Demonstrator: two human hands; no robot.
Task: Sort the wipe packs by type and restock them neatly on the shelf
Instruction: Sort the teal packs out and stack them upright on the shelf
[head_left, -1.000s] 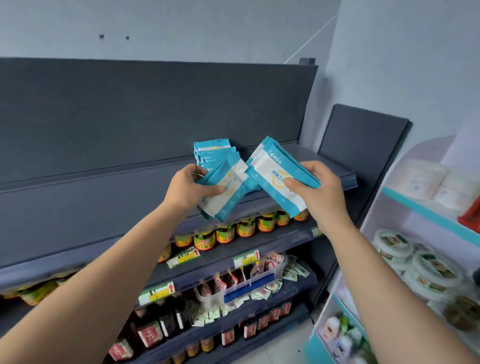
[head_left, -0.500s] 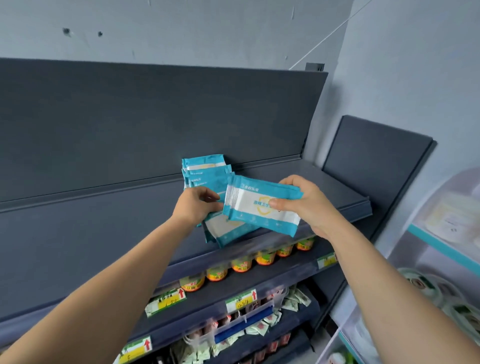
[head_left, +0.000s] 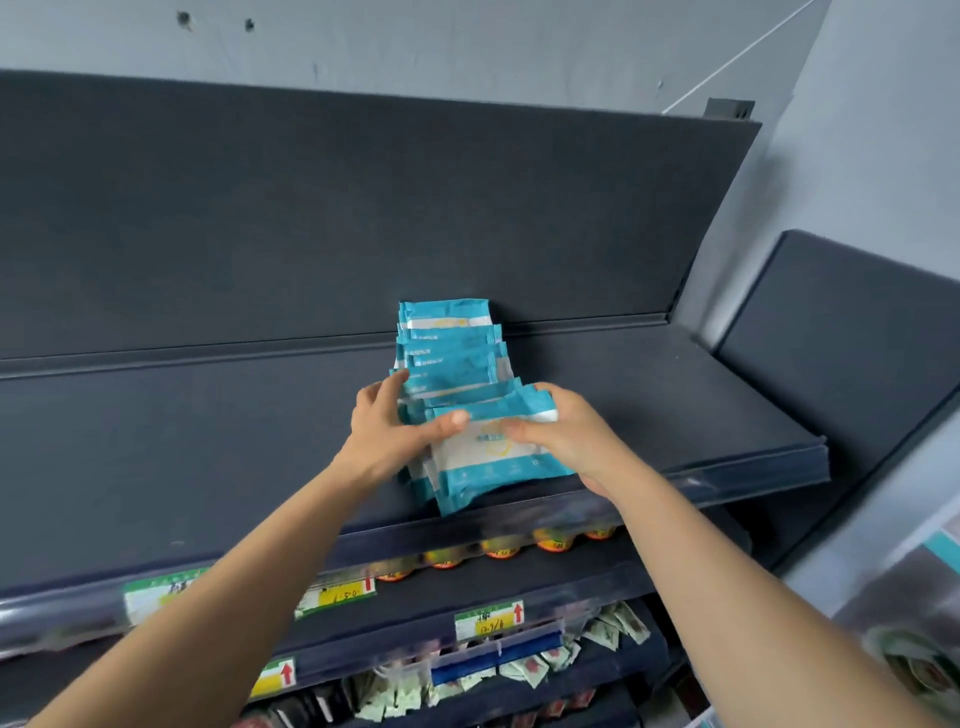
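Observation:
A row of teal-and-white wipe packs (head_left: 448, 349) stands one behind another on the dark top shelf (head_left: 701, 415), running from its back wall toward the front edge. The front pack (head_left: 488, 457) leans against the row with its white face toward me. My left hand (head_left: 400, 431) grips the front packs from the left, thumb across the front pack's top edge. My right hand (head_left: 566, 436) holds the front pack from the right, thumb on its face and fingers behind it.
Below the top shelf, a shelf carries orange-lidded jars (head_left: 498, 548) and price tags (head_left: 488, 621). Lower down sits a bin of small sachets (head_left: 524, 670). A second dark unit (head_left: 841, 353) and a white rack (head_left: 914, 623) stand to the right.
Both hands have carried the held packs forward and down onto the top shelf, joining them to the front of the row. The view has tilted upward toward that shelf.

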